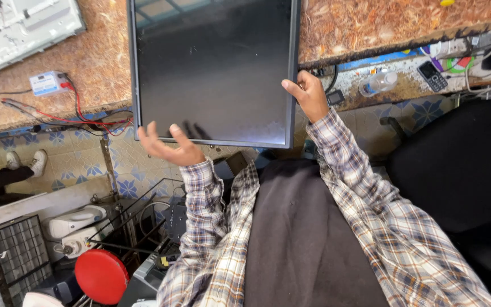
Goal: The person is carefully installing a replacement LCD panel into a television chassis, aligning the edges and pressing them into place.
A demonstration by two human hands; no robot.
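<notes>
Looking down from the head camera, I see a dark apron front and two plaid-sleeved arms reaching up and away from me. My left hand (169, 145) sits under the lower left corner of a flat dark display panel (214, 68), palm up and fingers spread wide, touching or nearly touching the bottom edge rather than closing on it. My right hand (308, 94) has its grip on the panel's right edge near the lower corner, thumb on the front frame; how tightly the fingers close behind it I cannot tell. The panel is tilted, its lower end overhanging the near edge of the chipboard desk (98, 62) and its upper end over the desk top. I judge the panel is mid-handling: it is supported by hand, not yet lying flat and settled on the desk. Beside it on the left rest a small white tester box (46, 83) with red leads and a pale metal chassis (21, 25). Down low left is a red round stool (102, 276).
</notes>
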